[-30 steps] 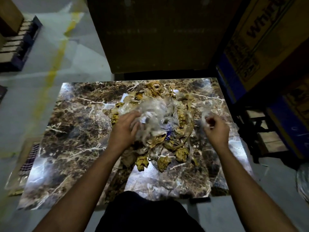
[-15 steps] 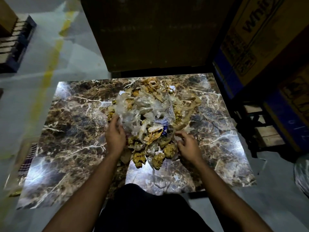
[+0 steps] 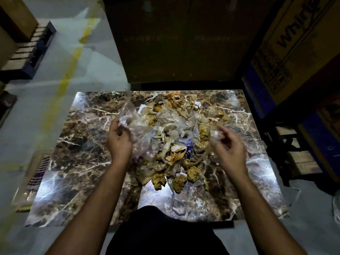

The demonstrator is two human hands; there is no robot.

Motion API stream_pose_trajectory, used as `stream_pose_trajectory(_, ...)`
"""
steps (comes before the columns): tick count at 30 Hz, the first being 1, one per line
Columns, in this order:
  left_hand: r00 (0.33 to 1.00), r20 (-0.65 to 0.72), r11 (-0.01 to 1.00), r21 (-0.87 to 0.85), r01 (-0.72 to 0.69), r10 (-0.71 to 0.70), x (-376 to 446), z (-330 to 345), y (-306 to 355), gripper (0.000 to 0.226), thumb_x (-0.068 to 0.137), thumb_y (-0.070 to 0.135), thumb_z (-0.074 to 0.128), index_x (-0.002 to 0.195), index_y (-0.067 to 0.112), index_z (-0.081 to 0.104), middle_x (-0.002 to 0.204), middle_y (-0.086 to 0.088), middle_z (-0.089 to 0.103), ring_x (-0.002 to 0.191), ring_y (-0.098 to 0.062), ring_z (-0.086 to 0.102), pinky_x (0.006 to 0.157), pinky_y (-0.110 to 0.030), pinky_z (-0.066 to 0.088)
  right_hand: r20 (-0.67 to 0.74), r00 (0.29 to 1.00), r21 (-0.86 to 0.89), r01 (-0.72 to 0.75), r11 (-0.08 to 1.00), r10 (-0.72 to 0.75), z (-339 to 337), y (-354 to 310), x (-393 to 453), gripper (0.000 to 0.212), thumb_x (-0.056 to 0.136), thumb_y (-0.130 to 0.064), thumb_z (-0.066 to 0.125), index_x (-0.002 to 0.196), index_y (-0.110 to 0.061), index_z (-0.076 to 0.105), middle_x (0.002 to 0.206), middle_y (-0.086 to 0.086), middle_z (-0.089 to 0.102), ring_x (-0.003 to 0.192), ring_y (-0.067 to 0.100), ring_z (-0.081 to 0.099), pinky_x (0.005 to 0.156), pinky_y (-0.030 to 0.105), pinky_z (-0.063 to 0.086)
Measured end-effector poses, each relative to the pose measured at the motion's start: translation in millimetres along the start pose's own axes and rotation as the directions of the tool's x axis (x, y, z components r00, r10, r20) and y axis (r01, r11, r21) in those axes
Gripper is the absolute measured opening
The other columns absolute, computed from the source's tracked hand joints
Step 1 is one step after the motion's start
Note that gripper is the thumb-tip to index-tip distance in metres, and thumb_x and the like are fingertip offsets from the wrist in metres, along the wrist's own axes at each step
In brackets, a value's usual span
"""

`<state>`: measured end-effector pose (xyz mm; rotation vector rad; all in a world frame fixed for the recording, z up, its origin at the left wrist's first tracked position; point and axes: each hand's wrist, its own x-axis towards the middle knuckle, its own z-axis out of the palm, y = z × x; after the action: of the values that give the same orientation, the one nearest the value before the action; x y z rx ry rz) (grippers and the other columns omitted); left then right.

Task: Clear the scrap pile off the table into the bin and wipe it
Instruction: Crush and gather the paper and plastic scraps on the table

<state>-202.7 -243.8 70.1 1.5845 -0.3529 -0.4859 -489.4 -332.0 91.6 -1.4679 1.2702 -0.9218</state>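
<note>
- Table [image 3: 77, 162]: one, with a glossy brown marble-pattern top veined in white; glare patches sit on its near corners. It stands on a pale grey floor [image 3: 95, 74] crossed by one faded yellow line.
- Room: dim. One dark large box [image 3: 174, 39] stands beyond the far edge, printed cardboard cartons [image 3: 294, 43] are stacked at the right, and one pallet [image 3: 31, 52] lies at far left.
- Scrap pile [image 3: 176, 142]: one heap in the middle of the table, made of crumpled tan paper wads, clear plastic film and a small blue scrap (pieces too tangled to count).
- Your left hand [image 3: 119, 140]: fingers curled around a bunch of the clear film [image 3: 128, 115], lifted at the pile's left edge.
- Your right hand [image 3: 230, 146]: blurred; fingers bent around a strip of film at the pile's right side, though I cannot tell how firmly they grip.
- Hard to make out: a striped object [image 3: 39, 172] at the table's left edge, smeared by blur; carton lettering is cut off at the frame.
- Dark clothing [image 3: 161, 234] covers the near table edge.
</note>
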Motion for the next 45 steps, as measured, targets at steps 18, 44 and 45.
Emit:
stream_pose_trajectory(18, 0.948, 0.191, 0.891, -0.335, 0.305, -0.253, -42, 25, 6, 0.032, 0.078, 0.046, 0.055, 0.090, 0.019, 0.067, 0.088, -0.007, 0.067, 0.075, -0.023, 0.063, 0.051, -0.026, 0.041, 0.157, 0.981, -0.116, 0.134, 0.984, -0.115, 152, -37, -18, 0.055, 0.086, -0.011, 0.078, 0.133, -0.019, 0.051, 0.086, 0.002, 0.070, 0.060, 0.009, 0.065, 0.051, 0.024, 0.055)
stream_pose_trajectory(44, 0.977, 0.156, 0.989, 0.016, 0.145, -0.146, 68, -44, -31, 0.022, 0.099, 0.003, 0.053, 0.102, 0.020, 0.067, 0.103, -0.009, 0.066, 0.077, -0.014, 0.062, 0.061, -0.026, 0.050, 0.089, 0.996, -0.551, 0.074, 0.831, -0.029, 91, 40, 41, 0.022, 0.088, -0.023, 0.077, 0.110, -0.019, 0.075, 0.140, 0.004, 0.047, 0.131, 0.027, 0.045, 0.109, 0.039, 0.042)
stream_pose_trajectory(45, 0.974, 0.180, 0.990, 0.048, 0.129, -0.136, 64, -36, -32, 0.020, 0.099, 0.002, 0.052, 0.107, 0.013, 0.067, 0.105, -0.008, 0.066, 0.072, -0.006, 0.064, 0.056, -0.020, 0.049, 0.111, 0.993, -0.550, 0.086, 0.830, -0.030, 101, 42, 41, 0.021, 0.089, -0.026, 0.075, 0.109, -0.021, 0.073, 0.151, 0.001, 0.038, 0.139, 0.028, 0.037, 0.115, 0.046, 0.035)
